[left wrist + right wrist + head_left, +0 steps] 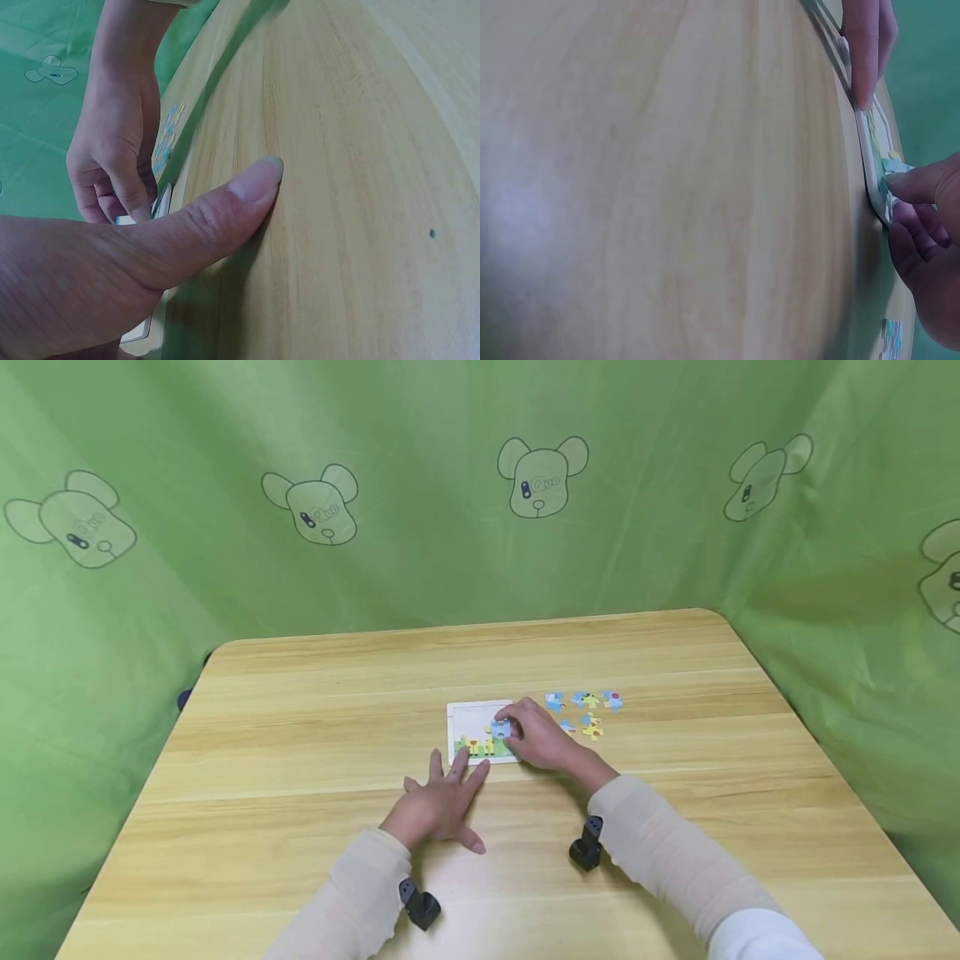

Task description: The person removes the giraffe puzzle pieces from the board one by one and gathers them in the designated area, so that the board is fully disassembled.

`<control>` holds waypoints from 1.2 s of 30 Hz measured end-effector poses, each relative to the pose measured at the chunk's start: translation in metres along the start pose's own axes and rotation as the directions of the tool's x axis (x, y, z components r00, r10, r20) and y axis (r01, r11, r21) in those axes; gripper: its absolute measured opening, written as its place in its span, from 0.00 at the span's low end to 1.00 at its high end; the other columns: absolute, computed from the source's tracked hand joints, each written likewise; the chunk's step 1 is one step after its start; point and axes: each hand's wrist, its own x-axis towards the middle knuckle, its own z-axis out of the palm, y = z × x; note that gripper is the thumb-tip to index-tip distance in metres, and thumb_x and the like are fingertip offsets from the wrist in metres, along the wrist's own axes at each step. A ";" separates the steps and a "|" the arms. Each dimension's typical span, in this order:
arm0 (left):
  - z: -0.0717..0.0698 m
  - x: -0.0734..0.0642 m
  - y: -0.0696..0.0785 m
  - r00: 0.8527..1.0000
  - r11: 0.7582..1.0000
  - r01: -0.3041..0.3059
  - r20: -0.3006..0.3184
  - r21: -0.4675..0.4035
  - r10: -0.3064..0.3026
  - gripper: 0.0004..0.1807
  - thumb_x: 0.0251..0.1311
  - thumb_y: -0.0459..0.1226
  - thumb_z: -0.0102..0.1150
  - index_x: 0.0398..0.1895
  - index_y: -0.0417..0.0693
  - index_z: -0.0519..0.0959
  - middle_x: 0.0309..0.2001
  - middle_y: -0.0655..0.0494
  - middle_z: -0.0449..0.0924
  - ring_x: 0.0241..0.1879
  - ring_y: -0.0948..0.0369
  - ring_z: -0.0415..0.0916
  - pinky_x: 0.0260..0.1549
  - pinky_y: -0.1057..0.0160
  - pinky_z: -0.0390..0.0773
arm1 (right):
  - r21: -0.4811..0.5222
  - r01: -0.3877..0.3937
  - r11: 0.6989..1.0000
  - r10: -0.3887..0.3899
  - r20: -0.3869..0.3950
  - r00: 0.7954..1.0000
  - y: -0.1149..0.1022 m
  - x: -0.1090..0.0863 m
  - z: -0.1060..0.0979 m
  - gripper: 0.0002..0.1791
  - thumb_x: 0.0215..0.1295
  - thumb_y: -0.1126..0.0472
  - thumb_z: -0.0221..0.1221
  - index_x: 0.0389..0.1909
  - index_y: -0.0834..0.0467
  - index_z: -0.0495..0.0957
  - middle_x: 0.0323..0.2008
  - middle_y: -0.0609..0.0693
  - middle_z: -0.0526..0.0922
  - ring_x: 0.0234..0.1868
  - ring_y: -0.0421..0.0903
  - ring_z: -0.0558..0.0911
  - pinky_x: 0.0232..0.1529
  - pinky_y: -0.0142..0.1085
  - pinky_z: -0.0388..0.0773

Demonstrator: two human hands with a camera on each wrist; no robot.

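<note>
A white-framed puzzle tray [472, 706] lies mid-table, its lower row filled with green and yellow pieces. My right hand [538, 737] pinches a blue puzzle piece [500, 728] between thumb and fingers, over the tray's right side. In the right wrist view this blue piece [896, 166] sits tilted at the fingertips, close over the filled row. My left hand [442, 799] is spread, its fingertips at the tray's lower edge and on the pieces there. The left thumb [225, 214] is stretched out over the wood in the left wrist view.
Several loose puzzle pieces [592, 727] in blue and yellow lie right of the tray, beyond the right hand. The wooden table [315, 710] has a green curtain [420, 568] with bear faces behind it and at both sides.
</note>
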 end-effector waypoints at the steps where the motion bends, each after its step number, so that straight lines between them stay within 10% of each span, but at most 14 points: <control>1: 0.000 0.000 0.000 1.000 1.000 0.000 0.000 0.003 0.000 0.65 0.35 0.65 0.66 0.75 0.61 0.42 0.76 0.47 0.30 0.70 0.33 0.34 0.52 0.24 0.56 | -0.001 0.003 1.000 -0.003 -0.002 1.000 0.000 0.000 0.000 0.20 0.58 0.69 0.59 0.53 0.60 0.75 0.34 0.50 0.70 0.33 0.42 0.70 0.36 0.33 0.72; 36: 0.002 0.001 0.000 1.000 1.000 0.003 0.001 -0.001 -0.003 0.65 0.35 0.65 0.66 0.75 0.62 0.41 0.76 0.47 0.29 0.70 0.33 0.33 0.52 0.23 0.55 | 0.045 -0.006 0.999 0.013 -0.143 0.990 0.009 -0.003 -0.005 0.13 0.62 0.68 0.55 0.48 0.60 0.78 0.35 0.50 0.76 0.38 0.45 0.74 0.43 0.37 0.75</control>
